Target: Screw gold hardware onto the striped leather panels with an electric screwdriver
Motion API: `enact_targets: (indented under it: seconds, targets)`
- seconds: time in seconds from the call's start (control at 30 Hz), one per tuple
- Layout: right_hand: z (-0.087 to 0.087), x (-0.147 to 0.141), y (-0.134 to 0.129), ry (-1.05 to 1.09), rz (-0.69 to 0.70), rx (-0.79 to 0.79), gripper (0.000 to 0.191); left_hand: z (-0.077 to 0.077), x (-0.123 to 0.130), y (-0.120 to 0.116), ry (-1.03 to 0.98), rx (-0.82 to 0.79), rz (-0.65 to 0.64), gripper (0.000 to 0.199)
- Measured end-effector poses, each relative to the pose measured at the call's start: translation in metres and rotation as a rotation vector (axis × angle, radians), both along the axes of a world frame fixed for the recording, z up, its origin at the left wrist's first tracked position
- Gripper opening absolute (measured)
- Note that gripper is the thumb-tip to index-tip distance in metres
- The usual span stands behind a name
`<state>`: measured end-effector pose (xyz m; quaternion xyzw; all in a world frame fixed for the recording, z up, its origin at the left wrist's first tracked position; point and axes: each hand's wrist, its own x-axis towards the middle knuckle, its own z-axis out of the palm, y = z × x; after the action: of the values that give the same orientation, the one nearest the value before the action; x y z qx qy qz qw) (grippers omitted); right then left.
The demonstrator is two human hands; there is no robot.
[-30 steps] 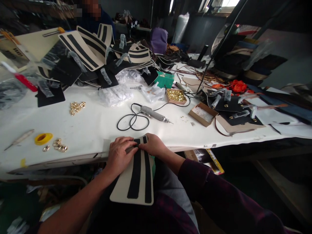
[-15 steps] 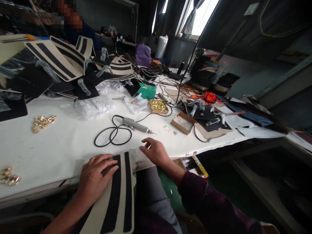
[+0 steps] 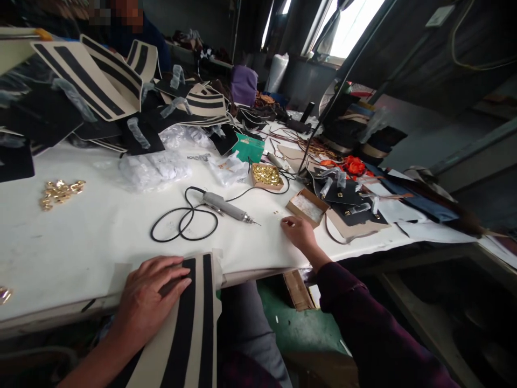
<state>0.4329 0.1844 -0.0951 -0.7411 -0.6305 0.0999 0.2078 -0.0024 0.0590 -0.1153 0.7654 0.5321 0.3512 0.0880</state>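
Striped panel (image 3: pixel 197 323): one, beige with black bands, lying at the near edge of the white table (image 3: pixel 246 250). Your left hand (image 3: pixel 145 296): laid over the panel, fingers unclenched. Your right hand (image 3: pixel 301 234): has left the table's near edge and now reaches beside the small cardboard box (image 3: pixel 317 201), fingertips near loose metal bits (image 3: pixel 276 212); whether it pinches one, you cannot tell at this size. Consequence: your left hand alone attends the panel.

obstacle beyond right hand (image 3: pixel 299 233): cardboard box (image 3: pixel 322 216)
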Motion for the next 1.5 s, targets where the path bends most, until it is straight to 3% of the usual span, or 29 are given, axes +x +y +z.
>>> enact_targets:
  seconds: [0.23, 0.4, 0.63, 0.73, 0.87, 0.97, 1.03, 1.13, 1.27, 1.5]
  targets:
    - [0.010, 0.000, -0.023, 0.033, 0.156, -0.110, 0.018, 0.001, 0.001, -0.002, 0.008, -0.025, 0.010, 0.012]
    - [0.014, 0.005, -0.020, 0.104, 0.159, -0.243, 0.021, 0.008, 0.004, -0.003, 0.035, -0.080, 0.033, 0.010]
    - [0.015, -0.007, -0.019, -0.405, 0.255, -0.163, 0.034, 0.019, 0.009, -0.006, 0.024, -0.127, 0.060, 0.008]
    - [0.018, -0.016, -0.026, -0.447, 0.228, -0.113, 0.035, 0.022, 0.009, -0.007, 0.019, -0.142, 0.062, 0.008]
    - [0.036, -0.063, -0.051, -0.035, 0.275, -0.026, 0.027, 0.023, 0.010, -0.007, 0.012, -0.155, 0.061, 0.008]
    - [0.050, -0.128, -0.076, 0.343, 0.524, -0.178, 0.025, 0.024, 0.010, -0.007, 0.011, -0.150, 0.063, 0.009]
    - [0.052, -0.171, -0.087, 0.437, 0.707, -0.220, 0.020, 0.024, 0.010, -0.007, 0.013, -0.148, 0.067, 0.010]
    - [0.043, -0.213, -0.089, 0.468, 0.807, -0.220, 0.014, 0.023, 0.009, -0.007, 0.017, -0.146, 0.068, 0.013]
    - [0.031, -0.226, -0.080, 0.390, 0.811, -0.207, 0.012, 0.021, 0.008, -0.008, 0.018, -0.155, 0.061, 0.014]
    - [0.031, -0.228, -0.081, 0.293, 0.788, -0.197, 0.009, 0.020, 0.007, -0.009, 0.008, -0.168, 0.056, 0.014]
